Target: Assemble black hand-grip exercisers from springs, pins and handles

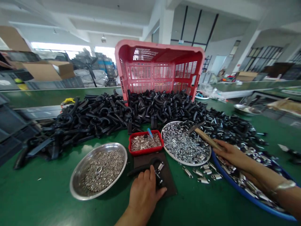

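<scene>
From the head view, we see our left hand (pixel 143 196) closed over a curved black plastic handle (pixel 147 164), its fingers wrapped across the top and holding it down on a dark rubber mat (pixel 169 185). A small metal fitting (pixel 160 166) sits at the handle's end, just beside our hand. Our right hand (pixel 231 155) is closed around the wooden shaft of a hammer (pixel 207 137), with the dark metal head raised over a round white-rimmed tray (pixel 185 164) heaped with silver fasteners.

Our right forearm lies above a blue-rimmed basin (pixel 235 188) full of metal parts. A few coil springs (pixel 203 180) lie on the green work table (pixel 35 194) between the mat and the basin. Left of the mat is 1 steel dish (pixel 74 185) of small silver parts, and above the mat is a red tray (pixel 141 152) of metal pins, with a blue-handled tool (pixel 150 132) leaning in it. Behind them spreads a large heap of black plastic handles (pixel 98 116), against a pink crate (pixel 160 50) tipped on its side. Cardboard boxes (pixel 47 70) stand farther back on the left.
</scene>
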`<state>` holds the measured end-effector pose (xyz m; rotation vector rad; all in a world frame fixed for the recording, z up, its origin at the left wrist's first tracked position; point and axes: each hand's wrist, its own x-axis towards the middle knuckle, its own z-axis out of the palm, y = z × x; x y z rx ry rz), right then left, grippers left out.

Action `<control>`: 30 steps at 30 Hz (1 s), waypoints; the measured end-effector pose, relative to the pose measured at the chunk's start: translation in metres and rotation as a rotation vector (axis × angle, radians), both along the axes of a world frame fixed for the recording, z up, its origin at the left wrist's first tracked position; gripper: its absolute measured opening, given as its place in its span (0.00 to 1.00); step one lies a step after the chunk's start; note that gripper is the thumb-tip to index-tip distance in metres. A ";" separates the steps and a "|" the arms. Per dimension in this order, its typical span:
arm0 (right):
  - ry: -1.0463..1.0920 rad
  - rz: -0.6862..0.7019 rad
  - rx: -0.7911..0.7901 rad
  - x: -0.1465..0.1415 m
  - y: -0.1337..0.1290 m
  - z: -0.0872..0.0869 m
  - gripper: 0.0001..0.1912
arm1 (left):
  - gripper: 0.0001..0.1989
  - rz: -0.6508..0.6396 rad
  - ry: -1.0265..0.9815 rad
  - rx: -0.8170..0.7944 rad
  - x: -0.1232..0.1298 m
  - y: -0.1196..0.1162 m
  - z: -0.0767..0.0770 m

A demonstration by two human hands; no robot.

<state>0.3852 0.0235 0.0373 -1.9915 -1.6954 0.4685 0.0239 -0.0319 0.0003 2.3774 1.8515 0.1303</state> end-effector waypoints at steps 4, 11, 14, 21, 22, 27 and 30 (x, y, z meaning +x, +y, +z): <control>-0.492 0.072 0.176 -0.004 0.008 -0.004 0.22 | 0.32 -0.143 -0.062 0.025 -0.011 0.008 -0.001; 0.036 0.825 0.385 -0.160 -0.011 -0.003 0.19 | 0.25 -0.246 -0.516 -0.292 -0.028 0.040 0.062; 0.336 0.776 0.214 -0.186 -0.001 -0.011 0.11 | 0.32 -0.103 -0.822 -0.600 -0.028 0.056 0.060; 0.270 0.580 0.037 -0.190 0.026 -0.050 0.07 | 0.29 0.207 -0.718 -0.514 -0.028 0.072 0.015; 0.181 0.599 0.096 -0.192 0.025 -0.052 0.06 | 0.26 0.207 -0.608 -0.376 -0.028 0.070 0.013; -0.134 0.657 0.221 -0.199 0.029 -0.040 0.05 | 0.23 0.163 -0.295 -0.039 -0.024 0.052 0.006; -0.221 0.541 0.200 -0.208 0.056 -0.020 0.09 | 0.24 0.178 -0.322 -0.076 -0.023 0.049 0.002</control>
